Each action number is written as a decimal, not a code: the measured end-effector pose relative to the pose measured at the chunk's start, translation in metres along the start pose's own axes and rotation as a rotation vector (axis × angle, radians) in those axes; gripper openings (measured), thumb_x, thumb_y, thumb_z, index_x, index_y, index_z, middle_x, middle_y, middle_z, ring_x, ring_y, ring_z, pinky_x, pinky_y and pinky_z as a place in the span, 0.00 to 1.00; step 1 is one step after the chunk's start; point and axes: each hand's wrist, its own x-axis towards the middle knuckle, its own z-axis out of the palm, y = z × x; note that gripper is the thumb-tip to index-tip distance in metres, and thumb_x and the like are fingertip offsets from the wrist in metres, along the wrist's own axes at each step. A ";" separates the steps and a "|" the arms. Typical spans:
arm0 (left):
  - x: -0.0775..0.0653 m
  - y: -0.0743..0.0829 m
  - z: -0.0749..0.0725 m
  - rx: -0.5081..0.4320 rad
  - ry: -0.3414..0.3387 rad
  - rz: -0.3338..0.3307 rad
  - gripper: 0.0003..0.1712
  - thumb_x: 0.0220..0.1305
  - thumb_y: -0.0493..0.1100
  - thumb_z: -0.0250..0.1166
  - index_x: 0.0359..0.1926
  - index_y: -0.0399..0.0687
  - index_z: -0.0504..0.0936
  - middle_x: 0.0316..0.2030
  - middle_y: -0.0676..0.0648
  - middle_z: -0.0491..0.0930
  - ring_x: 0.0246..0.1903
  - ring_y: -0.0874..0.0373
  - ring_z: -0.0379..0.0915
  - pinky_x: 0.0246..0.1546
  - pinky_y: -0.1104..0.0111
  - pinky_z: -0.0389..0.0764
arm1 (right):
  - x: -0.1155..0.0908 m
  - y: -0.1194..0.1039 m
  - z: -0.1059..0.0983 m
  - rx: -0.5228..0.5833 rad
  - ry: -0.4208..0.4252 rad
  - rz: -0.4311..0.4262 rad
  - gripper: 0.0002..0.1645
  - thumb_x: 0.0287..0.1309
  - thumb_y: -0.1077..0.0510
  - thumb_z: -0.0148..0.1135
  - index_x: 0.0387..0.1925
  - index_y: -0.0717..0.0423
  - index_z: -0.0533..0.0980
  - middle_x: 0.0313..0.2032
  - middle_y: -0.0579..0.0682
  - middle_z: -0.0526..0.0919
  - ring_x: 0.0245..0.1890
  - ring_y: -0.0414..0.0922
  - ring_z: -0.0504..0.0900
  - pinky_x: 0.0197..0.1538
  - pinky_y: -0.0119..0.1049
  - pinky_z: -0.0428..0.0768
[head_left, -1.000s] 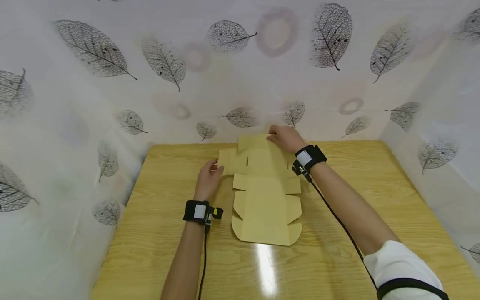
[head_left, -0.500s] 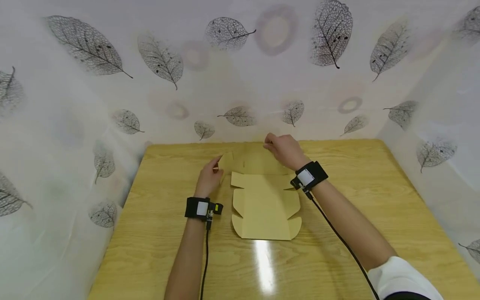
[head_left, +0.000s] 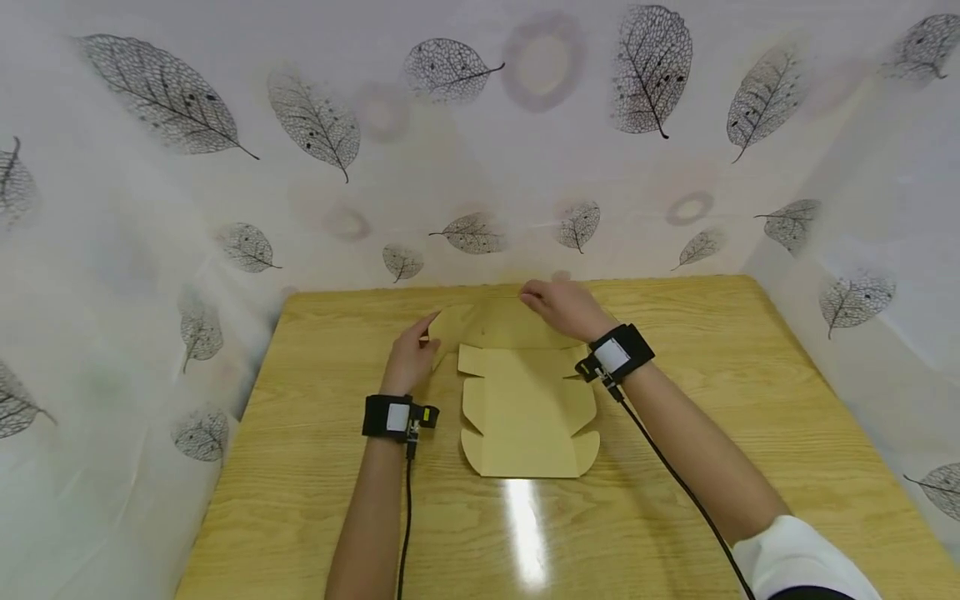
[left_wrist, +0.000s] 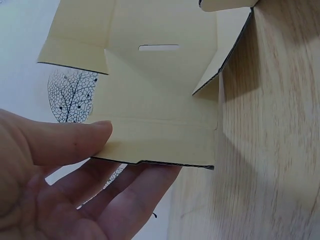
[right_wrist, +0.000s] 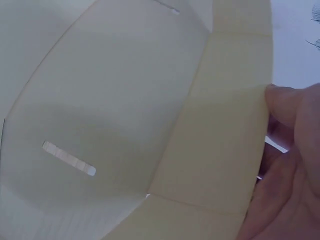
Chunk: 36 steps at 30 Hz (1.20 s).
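A tan cardboard box blank [head_left: 525,417] lies unfolded on the table, its near part flat with cut side flaps. Its far panel [head_left: 506,325] is folded up and tilts toward the wall. At the left, my left hand [head_left: 408,362] pinches a side flap of that panel. In the left wrist view the thumb [left_wrist: 85,140] presses the flap's inner face, with the fingers behind its edge. My right hand [head_left: 566,308] pinches the raised panel's top edge; the right wrist view shows thumb [right_wrist: 287,102] and fingers at a creased strip. A narrow slot [left_wrist: 159,47] shows near the flap's fold.
The wood-grain table [head_left: 300,517] extends around the blank. A white covering with leaf prints [head_left: 480,167] forms the back and sides. Black wrist straps [head_left: 390,417] with cables sit on both wrists.
The far panel has swung up from nearly flat along its crease. My right hand has come slightly nearer and to the left, keeping its grip; the left still holds the side flap.
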 end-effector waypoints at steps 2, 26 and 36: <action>0.000 0.000 -0.001 0.002 -0.005 0.004 0.31 0.79 0.36 0.57 0.79 0.51 0.66 0.73 0.34 0.71 0.66 0.35 0.75 0.63 0.44 0.80 | -0.004 -0.001 0.000 0.061 -0.044 0.007 0.22 0.80 0.55 0.53 0.65 0.61 0.79 0.55 0.62 0.88 0.42 0.54 0.88 0.51 0.50 0.85; -0.009 0.043 0.026 0.037 -0.031 0.140 0.22 0.82 0.44 0.55 0.69 0.41 0.78 0.65 0.37 0.80 0.62 0.41 0.79 0.62 0.49 0.82 | -0.023 -0.011 0.012 -0.088 -0.036 0.026 0.31 0.61 0.51 0.76 0.64 0.55 0.81 0.64 0.62 0.82 0.63 0.60 0.81 0.68 0.56 0.80; -0.003 0.038 0.042 -0.039 -0.130 0.081 0.28 0.80 0.46 0.59 0.73 0.40 0.73 0.65 0.35 0.80 0.62 0.40 0.81 0.63 0.49 0.82 | -0.031 -0.013 0.017 -0.124 -0.039 0.018 0.33 0.62 0.50 0.76 0.67 0.52 0.79 0.62 0.59 0.83 0.58 0.56 0.84 0.60 0.51 0.85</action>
